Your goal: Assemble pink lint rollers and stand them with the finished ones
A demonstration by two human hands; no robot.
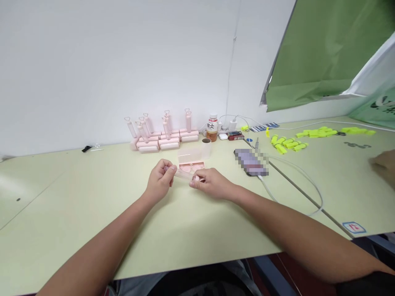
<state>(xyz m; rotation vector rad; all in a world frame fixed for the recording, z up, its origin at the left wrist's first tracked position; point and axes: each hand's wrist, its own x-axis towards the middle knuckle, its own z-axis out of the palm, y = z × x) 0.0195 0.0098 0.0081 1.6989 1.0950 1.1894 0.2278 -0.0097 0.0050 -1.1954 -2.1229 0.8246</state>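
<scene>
My left hand (pixel 160 179) and my right hand (pixel 211 183) together hold a small clear and pink roller tube (pixel 184 174) just above the pale green table (pixel 92 213). Each hand pinches one end of it. Right behind the hands lies an open clear box (pixel 191 161) with pink round parts inside. A small roll (pixel 206 147) stands beside that box. Farther back, near the wall, a group of pink lint rollers (pixel 163 133) stands with handles up.
A bottle (pixel 212 127), a charger and cables sit at the back. A phone (pixel 250 161) on a white cable lies right of the box. Yellow-green pieces (pixel 308 137) are scattered on the right table. Another person's hand (pixel 384 166) shows at the right edge.
</scene>
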